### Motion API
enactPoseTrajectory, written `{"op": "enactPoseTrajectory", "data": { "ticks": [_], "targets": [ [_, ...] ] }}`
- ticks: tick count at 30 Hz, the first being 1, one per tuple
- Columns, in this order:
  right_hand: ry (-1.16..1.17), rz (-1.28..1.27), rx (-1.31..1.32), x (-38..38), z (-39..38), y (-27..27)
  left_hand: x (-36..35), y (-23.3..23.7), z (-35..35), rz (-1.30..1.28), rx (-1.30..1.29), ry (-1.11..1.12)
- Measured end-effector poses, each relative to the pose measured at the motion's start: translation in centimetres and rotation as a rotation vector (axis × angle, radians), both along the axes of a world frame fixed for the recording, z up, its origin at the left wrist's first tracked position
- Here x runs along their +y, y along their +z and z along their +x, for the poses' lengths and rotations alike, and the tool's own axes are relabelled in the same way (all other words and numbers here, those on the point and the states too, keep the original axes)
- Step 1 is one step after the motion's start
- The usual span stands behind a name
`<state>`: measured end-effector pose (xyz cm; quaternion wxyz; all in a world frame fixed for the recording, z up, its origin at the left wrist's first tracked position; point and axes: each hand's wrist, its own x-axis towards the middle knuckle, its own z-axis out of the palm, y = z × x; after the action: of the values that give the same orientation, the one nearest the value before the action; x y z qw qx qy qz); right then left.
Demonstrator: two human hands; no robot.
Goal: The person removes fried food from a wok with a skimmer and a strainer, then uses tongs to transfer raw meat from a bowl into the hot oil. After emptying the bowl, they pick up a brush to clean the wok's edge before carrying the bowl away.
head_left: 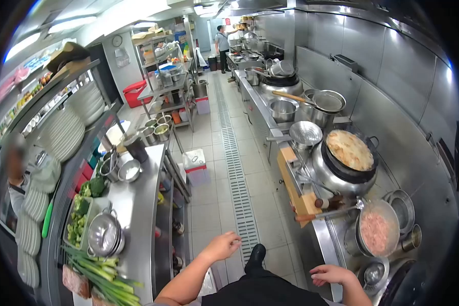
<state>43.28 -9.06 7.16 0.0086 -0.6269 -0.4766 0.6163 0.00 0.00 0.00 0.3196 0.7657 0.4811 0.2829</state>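
Note:
Over the tiled floor, my left hand (223, 246) hangs in the air with its fingers loosely curled; whether they are pressed together is hard to tell. My right hand (331, 274) is beside the stove counter's front edge, fingers apart and nothing in them. Up and to the right of it, a strainer of pink minced meat (379, 233) rests on a pot, its wooden handle (324, 215) reaching over the counter edge. Behind that, a large wok (349, 149) holds pale, foamy food. A small ladle bowl (374, 273) lies right of my right hand.
On the left, a steel table (141, 204) bears green onions (104, 273), broccoli (78, 222) and metal colanders (104, 234). A floor drain (232, 153) runs down the aisle. A white-and-red box (195, 166) stands under the table. Another person (222, 46) stands at the far end.

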Motion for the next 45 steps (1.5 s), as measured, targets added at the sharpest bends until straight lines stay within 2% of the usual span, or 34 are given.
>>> {"op": "enactPoseTrajectory", "data": {
  "ticks": [2, 3, 4, 5, 7, 8, 9, 10, 11, 12, 13, 14, 17, 19, 21, 23, 26, 27, 28, 29, 30, 31, 32, 33, 34, 35, 37, 39, 40, 41, 42, 43, 45],
  "targets": [
    [0.043, 0.042, 0.085, 0.6, -1.0, -0.6, 0.0, -4.7, -3.1, -0.038, 0.013, 0.073],
    [0.042, -0.094, 0.212, 3.0, -5.9, -4.8, -0.2, -6.4, -11.0, -0.197, 0.313, 0.156],
    [0.002, -0.081, 0.213, 5.3, -6.5, -5.4, -0.2, -8.4, -13.9, -0.221, 0.501, 0.241],
    [-0.038, -0.059, 0.211, 8.3, -7.1, -5.8, -1.5, -10.9, -16.1, -0.315, 0.531, 0.437],
    [-0.033, 0.033, 0.236, 14.9, -9.3, -5.6, -5.2, -17.0, -21.9, -0.699, 0.763, 0.537],
    [-0.04, 0.115, 0.232, 17.8, -10.0, -5.0, -8.2, -23.9, -28.0, -0.801, 0.911, -0.114],
    [0.097, 0.298, 0.183, 21.0, -11.0, -4.2, -11.0, -24.7, -28.8, -1.037, 0.917, -0.071],
    [0.228, 0.474, 0.13, 24.2, -12.0, -3.2, -12.6, -23.6, -28.5, -1.181, 0.844, 0.159],
    [0.173, 0.391, 0.185, 27.5, -12.9, -1.8, -13.4, -22.7, -28.1, -1.249, 0.762, 0.391],
    [0.154, 0.348, 0.139, 31.2, -14.0, -0.2, -12.9, -22.1, -27.8, -1.276, 0.691, 0.514],
    [0.017, 0.417, 0.196, 34.7, -14.7, -0.3, -11.8, -21.6, -27.6, -1.281, 0.645, 0.582],
    [-0.078, 0.44, 0.372, 39.1, -14.9, -1.0, -10.4, -21.5, -27.1, -1.275, 0.606, 0.618],
    [-0.65, 0.533, 0.935, 50.9, -16.8, 0.2, -4.7, -22.1, -26.0, -1.241, 0.512, 0.665],
    [-1.014, 0.592, 0.846, 58.8, -16.7, -0.1, -0.2, -22.9, -26.2, -1.213, 0.459, 0.677],
    [-1.228, 0.627, 0.814, 65.4, -15.8, -0.7, 4.6, -23.5, -27.1, -1.175, 0.421, 0.683],
    [-1.304, 0.529, 0.911, 71.1, -13.1, -3.5, 10.2, -23.8, -28.8, -1.13, 0.401, 0.678],
    [-1.528, 0.434, 1.1, 75.4, -9.9, -5.1, 20.5, -24.1, -33.3, -1.012, 0.437, 0.607],
    [-1.631, 0.487, 1.105, 75.3, -10.0, -4.3, 24.5, -23.7, -34.9, -0.94, 0.455, 0.584],
    [-1.474, 0.481, 1.258, 75.6, -7.9, -5.1, 28.6, -23.5, -36.3, -0.863, 0.472, 0.564],
    [-1.606, 0.566, 1.179, 75.6, -7.8, -3.9, 32.7, -21.9, -37.0, -0.781, 0.47, 0.555],
    [-1.576, 0.51, 1.212, 74.6, -6.7, -2.7, 37.6, -19.3, -37.2, -0.701, 0.465, 0.542],
    [-1.577, 0.496, 1.126, 73.5, -6.8, -0.1, 41.6, -17.5, -37.6, -0.639, 0.478, 0.512],
    [-1.488, 0.488, 1.084, 72.7, -4.5, -0.1, 45.3, -15.6, -37.6, -0.664, 0.566, 0.468],
    [-1.48, 0.54, 1.055, 71.2, -3.8, 1.2, 48.5, -16.5, -38.4, -0.62, 0.63, 0.422],
    [-1.507, 0.58, 0.967, 69.4, -3.6, 2.8, 51.7, -13.0, -37.3, -0.67, 0.628, 0.441],
    [-1.471, 0.625, 0.992, 67.0, -3.0, 3.7, 53.9, -13.3, -37.0, -0.669, 0.633, 0.426],
    [-1.48, 0.769, 0.86, 61.2, -4.4, 6.1, 58.2, -15.5, -36.3, -0.661, 0.68, 0.319],
    [-1.593, 0.946, 0.515, 55.1, -6.8, 7.9, 60.8, -15.7, -33.7, -0.642, 0.713, 0.133],
    [-1.659, 1.011, 0.37, 52.2, -6.5, 7.8, 62.0, -17.2, -32.5, -0.642, 0.735, 0.058],
    [-1.626, 1.0, 0.285, 48.3, -5.5, 7.8, 62.8, -18.3, -31.5, -0.643, 0.759, -0.014],
    [-1.646, 1.077, 0.285, 44.8, -4.5, 7.6, 63.1, -18.4, -30.5, -0.644, 0.77, -0.022],
    [-1.604, 1.185, 0.145, 41.3, -3.3, 6.8, 63.5, -18.9, -28.8, -0.609, 0.787, -0.13],
    [-1.524, 1.041, -0.182, 35.6, -2.6, 9.1, 63.4, -19.8, -25.3, -0.553, 0.838, -0.371]
  ]
}}
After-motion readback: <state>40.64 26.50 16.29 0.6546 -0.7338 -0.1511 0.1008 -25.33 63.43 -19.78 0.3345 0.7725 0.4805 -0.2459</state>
